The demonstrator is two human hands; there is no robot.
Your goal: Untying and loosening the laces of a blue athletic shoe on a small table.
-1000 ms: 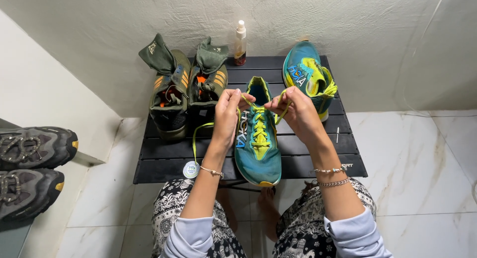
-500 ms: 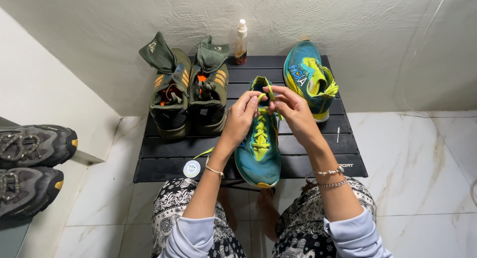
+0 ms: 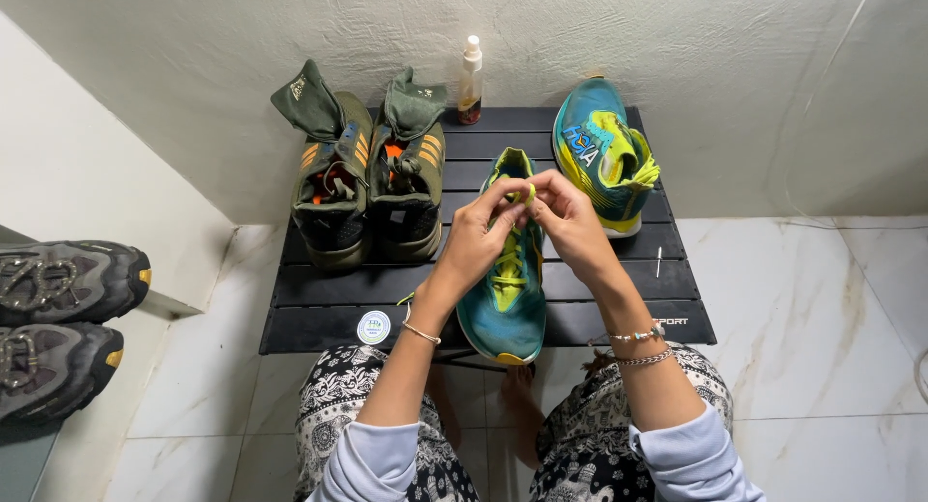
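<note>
Head view hands: left hand (image 3: 478, 239) and right hand (image 3: 570, 222) both pinch the yellow lace (image 3: 527, 195) over the teal shoe (image 3: 505, 280).
Shoes: two teal, second teal shoe (image 3: 601, 154) beyond the right hand; two olive boots (image 3: 372, 178) left; two grey shoes (image 3: 58, 318) far left.
Bottles: one spray bottle (image 3: 471, 82).
Surface: black slatted table (image 3: 329, 309), marble floor (image 3: 822, 309), white wall.

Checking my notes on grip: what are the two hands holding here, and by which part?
Both the left hand and right hand pinch the yellow-green lace near the top of the teal shoe, by fingertips.

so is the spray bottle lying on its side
No, the spray bottle stands upright at the back edge of the black table, against the wall.
</note>
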